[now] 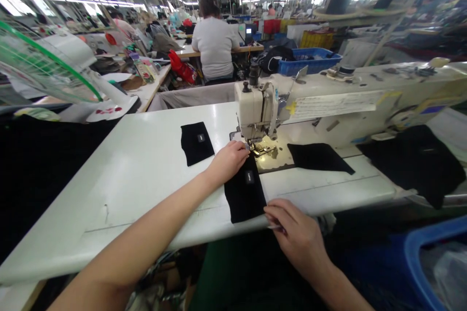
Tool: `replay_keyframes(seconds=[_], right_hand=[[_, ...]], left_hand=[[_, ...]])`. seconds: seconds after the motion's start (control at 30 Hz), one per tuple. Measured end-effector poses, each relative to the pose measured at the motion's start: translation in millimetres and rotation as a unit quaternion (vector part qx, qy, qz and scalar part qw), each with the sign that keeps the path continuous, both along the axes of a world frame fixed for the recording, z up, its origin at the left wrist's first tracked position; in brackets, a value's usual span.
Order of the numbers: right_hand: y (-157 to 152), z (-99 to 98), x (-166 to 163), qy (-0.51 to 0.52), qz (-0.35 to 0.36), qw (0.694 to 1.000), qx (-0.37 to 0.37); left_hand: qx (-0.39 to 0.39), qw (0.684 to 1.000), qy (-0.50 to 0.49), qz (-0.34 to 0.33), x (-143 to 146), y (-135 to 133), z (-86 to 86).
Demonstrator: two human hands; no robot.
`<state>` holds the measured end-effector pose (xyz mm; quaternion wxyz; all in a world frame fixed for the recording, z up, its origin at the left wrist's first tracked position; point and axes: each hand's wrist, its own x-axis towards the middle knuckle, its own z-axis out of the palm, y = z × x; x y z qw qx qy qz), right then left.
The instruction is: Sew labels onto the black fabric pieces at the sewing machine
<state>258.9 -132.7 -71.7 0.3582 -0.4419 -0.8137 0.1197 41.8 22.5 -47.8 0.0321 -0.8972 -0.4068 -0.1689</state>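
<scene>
A black fabric piece (244, 199) with a small dark label (249, 177) lies on the sewing table, its far end by the presser foot (257, 148) of the sewing machine (255, 107). My left hand (229, 159) pinches its far edge close to the needle. At the near right corner, my right hand (294, 228) grips the same piece between thumb and fingers; something thin and pale shows under those fingers, too small to name. Another labelled black piece (197, 145) lies flat to the left. To the right of the needle plate rests a black piece (319, 157) without a visible label.
More black fabric (419, 160) hangs over the table's right end. A blue bin (412, 252) stands low at the right. At the far left are a green-rimmed fan (51, 58) and dark cloth (44, 165). A person (215, 43) sits ahead with their back to me.
</scene>
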Motion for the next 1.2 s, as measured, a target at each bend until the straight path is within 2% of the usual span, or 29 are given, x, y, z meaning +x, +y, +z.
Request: replay_keyframes(seconds=[0.5, 0.73, 0.97, 1.03, 1.1, 1.2], right_hand=[[3.6, -1.9, -2.6, 0.007, 0.005, 1.000, -0.016], [6.1, 5.9, -2.6, -0.027, 0.006, 0.999, -0.033], [10.4, 14.4, -2.5, -0.065, -0.001, 0.997, -0.051], [8.6, 14.6, -1.2, -0.078, 0.001, 0.996, -0.049], [5.5, 13.1, 1.1, -0.095, 0.000, 0.995, -0.043], [0.5, 9.0, 5.5, -0.127, 0.005, 0.992, -0.025]], left_hand=[[0.020, 0.999, -0.026, -0.019, -3.5, 6.2, -3.5], [0.014, 0.998, -0.039, -0.037, -7.1, 3.6, -2.5], [0.006, 1.000, -0.007, -0.022, -8.2, 6.7, 0.4], [0.010, 1.000, 0.013, -0.010, -5.7, -4.3, 3.7], [0.012, 1.000, 0.023, -0.012, -1.2, -26.9, 9.0], [-0.025, 0.997, 0.007, -0.069, 5.8, -75.5, 17.4]])
